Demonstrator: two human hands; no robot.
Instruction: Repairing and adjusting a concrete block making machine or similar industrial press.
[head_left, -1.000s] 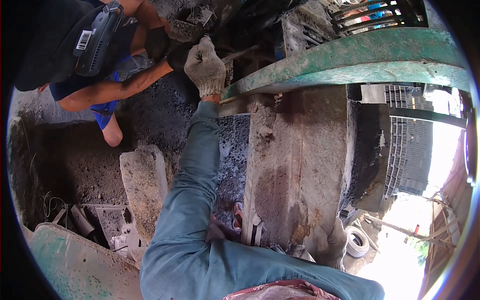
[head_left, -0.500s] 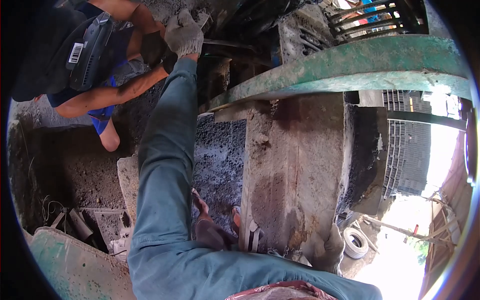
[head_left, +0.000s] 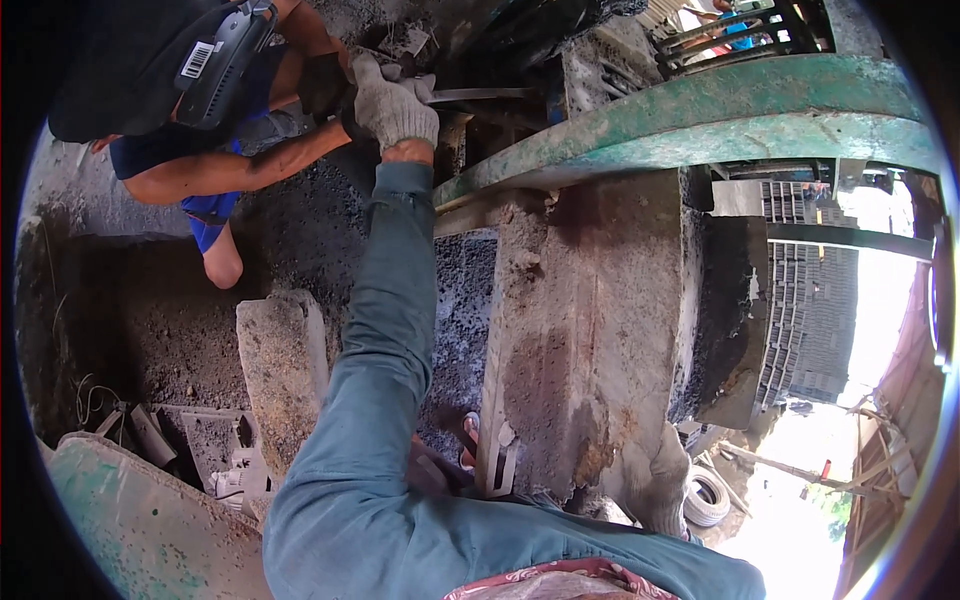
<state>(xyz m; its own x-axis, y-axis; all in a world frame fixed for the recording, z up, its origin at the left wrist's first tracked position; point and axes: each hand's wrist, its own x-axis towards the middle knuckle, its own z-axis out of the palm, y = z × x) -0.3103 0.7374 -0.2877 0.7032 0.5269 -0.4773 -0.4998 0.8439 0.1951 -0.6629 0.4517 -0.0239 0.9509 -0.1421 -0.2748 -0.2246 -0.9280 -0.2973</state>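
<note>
My left hand point(head_left: 397, 112), in a dirty pale knit glove, is closed at the end of my outstretched teal sleeve. A flat metal bar point(head_left: 480, 94) juts from its right side and seems to be in its grip; the bar's other end is lost in dark machinery. Right beside it is a co-worker's dark-gloved hand point(head_left: 322, 85); whether that hand touches the bar is hidden. At the lower right my right hand point(head_left: 658, 488), in a grey glove, lies with its fingers stretched along the edge of a rough, dusty slab point(head_left: 590, 330), holding nothing that I can see.
A curved green metal beam point(head_left: 700, 125) crosses above the slab. The co-worker point(head_left: 130, 70) crouches at the upper left. A broken block point(head_left: 280, 360) stands left of my arm, with a rusty green panel point(head_left: 150, 510) below. Stacked grey blocks point(head_left: 820, 310) and a tyre point(head_left: 707, 497) are at the right.
My left hand has shifted right and slightly down in view, and its metal bar now lies more level. The co-worker has moved a little right. My right hand stays at the slab's edge.
</note>
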